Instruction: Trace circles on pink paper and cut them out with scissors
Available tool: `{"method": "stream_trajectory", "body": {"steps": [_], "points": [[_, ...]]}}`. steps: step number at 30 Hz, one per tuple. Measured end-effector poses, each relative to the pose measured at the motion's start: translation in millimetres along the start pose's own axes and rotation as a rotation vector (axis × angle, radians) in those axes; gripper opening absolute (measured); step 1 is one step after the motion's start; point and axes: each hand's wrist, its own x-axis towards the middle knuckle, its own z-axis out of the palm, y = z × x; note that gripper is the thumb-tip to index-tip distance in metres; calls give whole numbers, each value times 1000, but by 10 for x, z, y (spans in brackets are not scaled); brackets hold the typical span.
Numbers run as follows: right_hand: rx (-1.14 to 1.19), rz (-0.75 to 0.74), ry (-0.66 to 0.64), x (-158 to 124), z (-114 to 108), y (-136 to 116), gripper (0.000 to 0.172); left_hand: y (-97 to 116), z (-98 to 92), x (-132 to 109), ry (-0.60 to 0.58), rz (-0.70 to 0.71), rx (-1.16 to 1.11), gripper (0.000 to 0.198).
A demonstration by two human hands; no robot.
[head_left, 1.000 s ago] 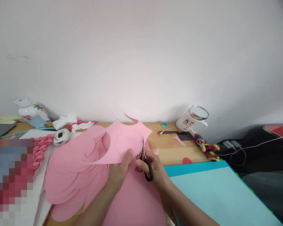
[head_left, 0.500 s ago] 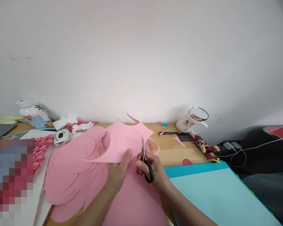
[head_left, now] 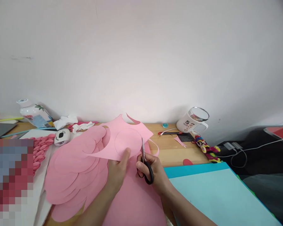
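Wooden desk (head_left: 173, 153), pale wall (head_left: 141, 62) behind, white mug (head_left: 188, 125), scissors (head_left: 143, 154) at pink sheet (head_left: 127, 138)

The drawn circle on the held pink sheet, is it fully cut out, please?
Not fully: the circle is joined to the pink sheet, whose paper runs unbroken across its left outline.

Shows pale pink on the paper (head_left: 128, 135), marked with a thin drawn circle. Repeats pink on the pile of discs (head_left: 68, 164) and the sheet (head_left: 136, 204) below. Gives the scissors (head_left: 143, 151) silver blades and black handles. Runs light wood-brown across the surface (head_left: 172, 156), greyish white over the wall (head_left: 141, 62). Lays pale aqua over brighter blue on the board (head_left: 221, 194). Carries black and brownish lettering on the white mug (head_left: 182, 121). Mixes yellow, maroon and blue on the doll (head_left: 206, 148).
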Motion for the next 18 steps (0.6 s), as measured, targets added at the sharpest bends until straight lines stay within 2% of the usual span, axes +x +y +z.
{"method": "stream_trajectory", "body": {"steps": [3,9,15,18], "points": [[11,8,-2,-14,15,3,33,10,12,-1,22,41,33,34],[-38,28,17,-20,52,5,33,64,12,-6,57,-114,139,38],[-77,-18,81,24,10,-19,34,62,14,-3,-81,-78,28,34],[-96,-33,78,30,-14,-17,31,64,10,5,-85,-78,24,38]]}}
